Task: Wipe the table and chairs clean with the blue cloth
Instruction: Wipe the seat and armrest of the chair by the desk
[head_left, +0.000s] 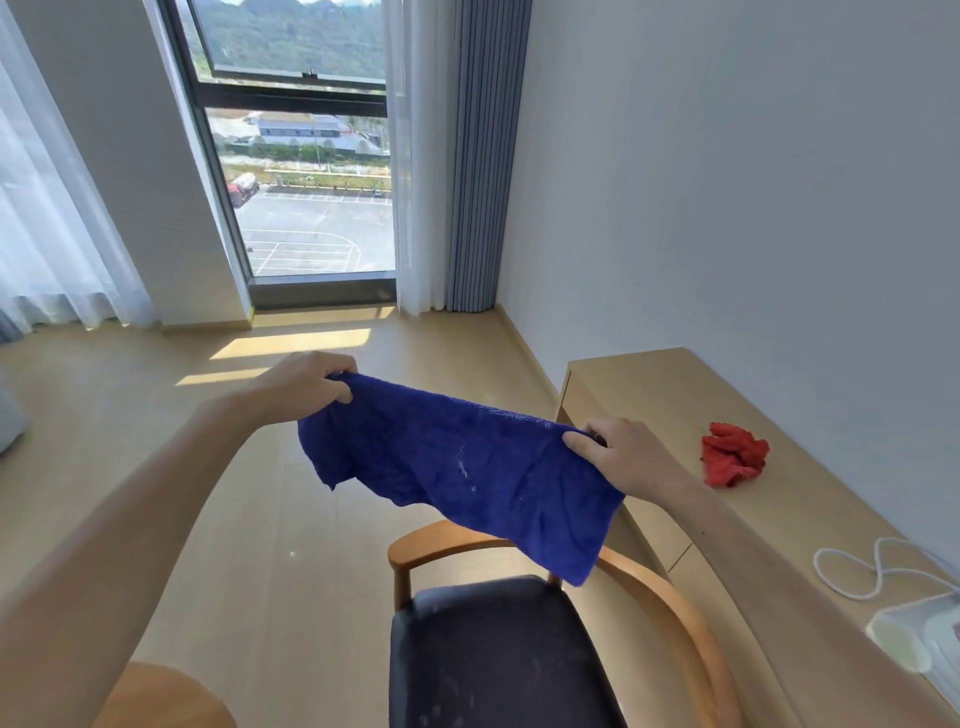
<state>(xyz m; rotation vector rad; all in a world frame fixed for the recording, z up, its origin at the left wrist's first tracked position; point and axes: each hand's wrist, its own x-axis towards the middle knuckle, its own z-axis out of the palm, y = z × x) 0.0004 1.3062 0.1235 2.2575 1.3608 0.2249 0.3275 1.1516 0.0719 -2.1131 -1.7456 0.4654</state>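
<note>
blue cloth (462, 467) taut between both outstretched hands

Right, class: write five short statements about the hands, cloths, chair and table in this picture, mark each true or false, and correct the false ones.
1. Both hands hold the blue cloth. True: left hand and right hand grip its upper corners.
2. The blue cloth lies flat on the table. False: it hangs in the air above the chair.
3. A red cloth lies crumpled on the table. True.
4. The chair seat is light wood. False: the seat is dark; only the frame is wood.
5. A white cord lies on the table. True.
</note>
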